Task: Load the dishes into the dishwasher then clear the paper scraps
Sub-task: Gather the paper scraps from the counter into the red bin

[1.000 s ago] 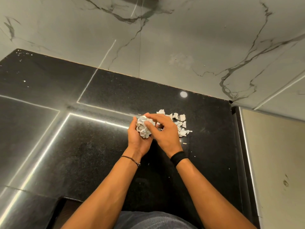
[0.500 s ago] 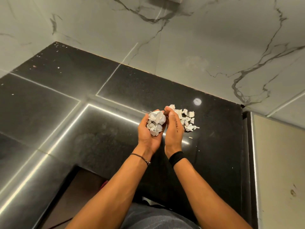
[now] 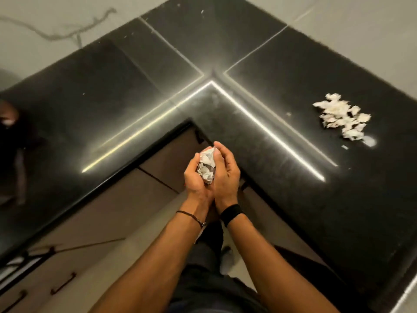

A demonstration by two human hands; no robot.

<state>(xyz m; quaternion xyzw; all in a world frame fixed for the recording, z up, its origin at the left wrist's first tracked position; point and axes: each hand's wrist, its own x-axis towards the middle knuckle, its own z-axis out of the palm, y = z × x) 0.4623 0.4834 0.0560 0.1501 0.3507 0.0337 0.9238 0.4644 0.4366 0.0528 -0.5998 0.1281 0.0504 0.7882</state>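
Drawn away from the scrap pile, left hand and right hand clasp a paper wad.

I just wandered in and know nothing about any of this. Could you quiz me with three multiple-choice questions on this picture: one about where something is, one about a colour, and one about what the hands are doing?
1. Where does the pile of paper scraps lie?
A. On the floor
B. On the black countertop, to the person's right
C. In an open drawer

2. What colour is the wide band on the right wrist?
A. Black
B. Red
C. White

3. What are the left hand and right hand doing?
A. Both lie flat on the counter
B. Only the left holds something
C. Both cup a paper wad between them

Answers:
1 B: the scraps sit on the dark surface, well to the right of the hands.
2 A: the band is plain black.
3 C: fingers of both hands curl round the wad.
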